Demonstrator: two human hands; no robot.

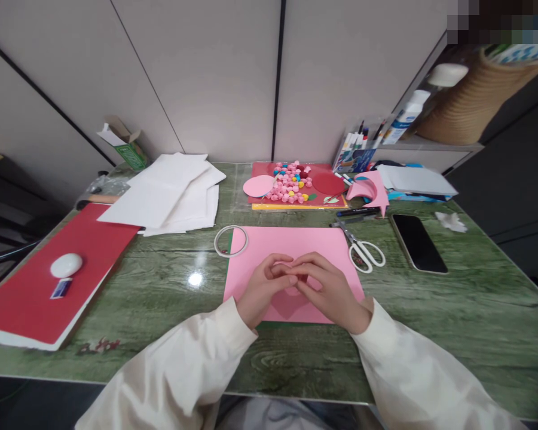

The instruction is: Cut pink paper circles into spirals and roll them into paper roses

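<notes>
Left hand (pixel 263 288) and right hand (pixel 328 291) curled, fingertips pinching small pink bit (pixel 291 276), hard to see, just above pink sheet (pixel 291 242) on desk (pixel 170 286). Pile of little bits (pixel 289 185) at back looks done. Sheet mostly whole, so plenty left, I think.

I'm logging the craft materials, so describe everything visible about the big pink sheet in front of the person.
The pink sheet is a plain rectangle, seemingly thin craft paper, lying flat on the green table, long side toward the person. The left hand and right hand meet fingertip to fingertip over its near half, hiding part of it. A white tape ring overlaps its far left corner; white-handled scissors lie along its right edge.
</notes>
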